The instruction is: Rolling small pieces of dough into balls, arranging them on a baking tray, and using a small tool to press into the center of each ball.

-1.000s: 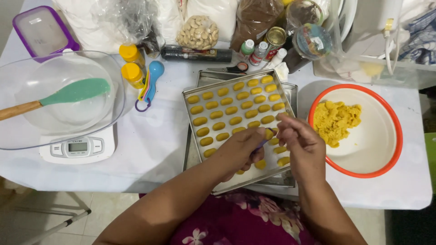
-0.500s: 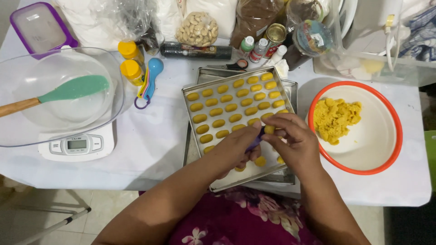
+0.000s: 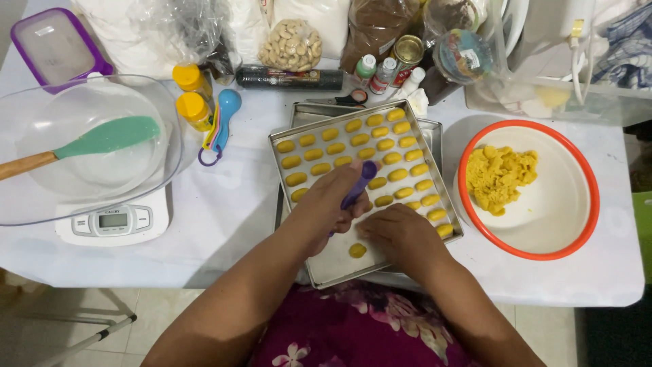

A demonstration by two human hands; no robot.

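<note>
A metal baking tray lies on the white table in front of me, with several rows of small oval yellow dough pieces on it. My left hand is over the tray's middle and grips a purple tool. My right hand rests palm down on the tray's near right part, fingers together; I cannot see anything in it. One lone dough piece lies between the two hands near the front edge.
A white bowl with an orange rim holds yellow dough at the right. At the left a glass bowl with a green spatula sits on a scale. Bottles, bags, nuts and measuring spoons crowd the back.
Both hands were together over the tray's right side; now they have dropped toward the front. The left hand's purple tool shows clearly, and a new dough piece lies on the bare near part.
</note>
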